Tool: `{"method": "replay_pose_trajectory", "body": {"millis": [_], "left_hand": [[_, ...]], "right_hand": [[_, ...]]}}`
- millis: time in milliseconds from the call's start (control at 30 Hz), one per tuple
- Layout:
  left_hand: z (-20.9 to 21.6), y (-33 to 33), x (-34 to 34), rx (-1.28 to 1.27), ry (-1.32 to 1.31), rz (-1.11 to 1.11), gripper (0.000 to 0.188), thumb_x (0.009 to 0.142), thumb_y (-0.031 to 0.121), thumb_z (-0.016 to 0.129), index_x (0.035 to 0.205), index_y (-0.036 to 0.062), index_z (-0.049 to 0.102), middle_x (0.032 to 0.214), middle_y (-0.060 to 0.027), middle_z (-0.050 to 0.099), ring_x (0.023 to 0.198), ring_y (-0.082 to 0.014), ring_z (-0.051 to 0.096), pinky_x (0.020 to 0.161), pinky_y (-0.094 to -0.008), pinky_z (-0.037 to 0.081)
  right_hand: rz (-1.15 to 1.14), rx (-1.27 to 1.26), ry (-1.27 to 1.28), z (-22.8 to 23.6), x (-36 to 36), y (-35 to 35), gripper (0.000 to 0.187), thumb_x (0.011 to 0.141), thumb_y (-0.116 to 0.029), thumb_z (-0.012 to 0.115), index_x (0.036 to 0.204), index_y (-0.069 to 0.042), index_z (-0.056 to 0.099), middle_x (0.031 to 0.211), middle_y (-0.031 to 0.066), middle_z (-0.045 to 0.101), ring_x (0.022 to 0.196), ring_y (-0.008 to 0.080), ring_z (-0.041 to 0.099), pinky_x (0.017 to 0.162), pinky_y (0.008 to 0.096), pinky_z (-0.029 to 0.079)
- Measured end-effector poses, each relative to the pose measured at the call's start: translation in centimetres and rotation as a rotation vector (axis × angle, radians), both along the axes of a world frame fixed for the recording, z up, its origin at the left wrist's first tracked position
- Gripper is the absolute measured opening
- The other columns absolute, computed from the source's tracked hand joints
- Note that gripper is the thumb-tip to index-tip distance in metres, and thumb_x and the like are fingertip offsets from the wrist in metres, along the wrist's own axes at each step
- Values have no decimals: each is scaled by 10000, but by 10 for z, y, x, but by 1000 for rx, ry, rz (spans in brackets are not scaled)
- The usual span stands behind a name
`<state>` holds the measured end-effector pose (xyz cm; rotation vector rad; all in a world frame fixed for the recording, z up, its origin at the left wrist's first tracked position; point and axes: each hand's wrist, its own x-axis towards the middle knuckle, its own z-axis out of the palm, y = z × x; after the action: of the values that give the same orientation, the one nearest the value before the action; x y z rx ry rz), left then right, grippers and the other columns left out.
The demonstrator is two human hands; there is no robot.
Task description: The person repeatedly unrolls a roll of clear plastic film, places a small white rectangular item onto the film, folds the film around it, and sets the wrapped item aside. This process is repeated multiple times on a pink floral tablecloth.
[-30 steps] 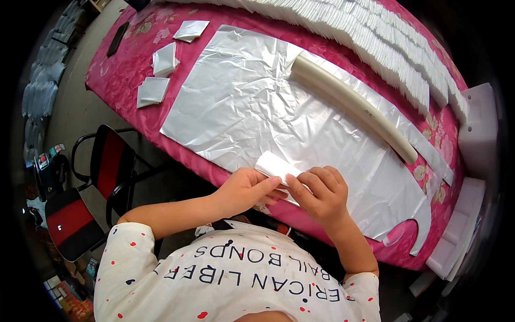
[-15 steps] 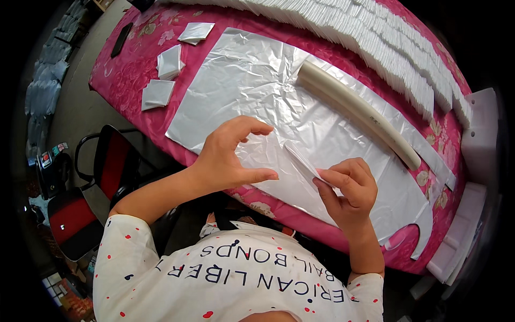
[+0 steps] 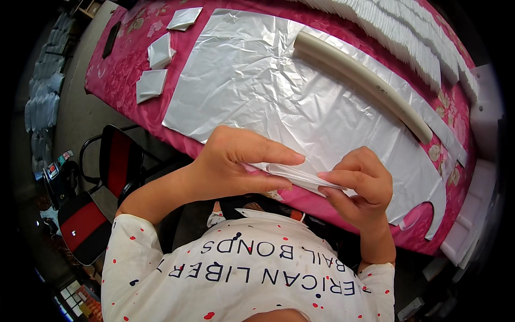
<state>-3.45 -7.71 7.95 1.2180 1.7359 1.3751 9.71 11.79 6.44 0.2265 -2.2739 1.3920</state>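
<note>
A thin packet of folded white film (image 3: pixel 303 176) is turned nearly edge-on between my hands, its layers fanned a little at the left end. My right hand (image 3: pixel 365 185) pinches its right end between thumb and fingers. Around the left end curls my left hand (image 3: pixel 236 161), thumb below and fingers above, seeming to touch it; the inner contact is partly hidden. Beneath and beyond them a large, creased silvery-white sheet (image 3: pixel 230 75) covers much of the table. Across its far side lies a long beige tube or bar (image 3: pixel 365 80), which looks curved in this view.
Three folded white packets (image 3: pixel 151 86) lie on the pink floral tablecloth (image 3: pixel 123 61) at the left, with a black phone (image 3: pixel 111 39) beyond. Long rows of stacked white packets (image 3: pixel 375 37) line the far side. White foam boxes (image 3: pixel 475 206) stand right; red-and-black chairs (image 3: pixel 83 225) stand left.
My left hand has moved right and its fingers have come in around the packet's left end. The packet has tipped flatter. The whole view has shifted slightly.
</note>
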Motion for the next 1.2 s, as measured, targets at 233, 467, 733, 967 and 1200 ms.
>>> {"method": "replay_pose_trajectory", "body": {"millis": [233, 467, 733, 967, 1200], "left_hand": [[0, 0, 2, 44, 29, -14, 349, 632, 18, 780, 969, 28, 688, 932, -133, 687, 820, -225, 681, 676, -266, 519], [5, -1, 4, -6, 2, -19, 300, 663, 1, 755, 955, 28, 695, 904, -131, 690, 787, -208, 680, 653, -255, 516], [4, -2, 7, 29, -19, 5, 270, 686, -20, 734, 951, 7, 690, 892, -152, 687, 794, -227, 678, 665, -269, 519], [4, -1, 10, -10, -81, -1, 231, 704, -29, 715, 933, -8, 691, 881, -156, 687, 794, -226, 679, 680, -265, 521], [0, -6, 4, -220, -370, -12, 201, 786, 34, 666, 976, -31, 677, 911, -135, 689, 824, -164, 664, 698, -254, 521]], "right_hand": [[3, -3, 18, -1, 3, 2, 281, 588, -54, 767, 858, -101, 705, 660, -6, 582, 564, 145, 478, 493, 266, 340], [9, -18, 4, -2, 5, 2, 296, 583, -75, 784, 867, -97, 705, 677, -6, 590, 586, 142, 494, 501, 263, 352], [-9, -58, -5, -1, 7, 3, 364, 565, -160, 836, 894, -85, 700, 712, 9, 594, 624, 148, 518, 522, 263, 381], [7, -68, -13, -8, 10, 5, 282, 609, -117, 802, 873, -94, 709, 683, 4, 591, 613, 148, 506, 521, 267, 367], [76, -269, -172, -9, 9, 5, 177, 657, -47, 761, 825, -76, 714, 666, 16, 591, 618, 145, 491, 539, 265, 360]]}}
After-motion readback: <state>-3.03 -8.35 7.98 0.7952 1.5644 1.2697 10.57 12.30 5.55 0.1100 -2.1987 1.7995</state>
